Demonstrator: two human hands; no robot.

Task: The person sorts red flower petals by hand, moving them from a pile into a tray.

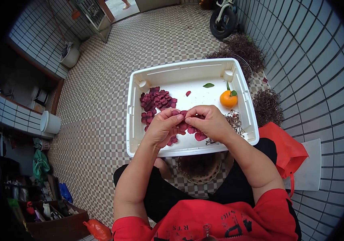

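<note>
I have both hands meeting over the near half of the white tub (242, 86), and I judge the step in hand to be pulling dark red petals off a small flower head. My left hand (162, 127) is curled shut, pinching something red at its fingertips; my right hand (210, 122) is closed around the same small piece from the other side, the two thumbs almost touching. The loose petals (156, 102) lie heaped in the tub at about ten o'clock from my hands, with a few more scattered right under them. At two o'clock from the hands sits an orange fruit (228, 99) with a leaf on it, and a tangle of dry stems (233, 120) lies just beside my right wrist at three o'clock. The next move, as I read it, needs a firm pinch with the left and a gentle twist with the right so the petal comes free whole.
</note>
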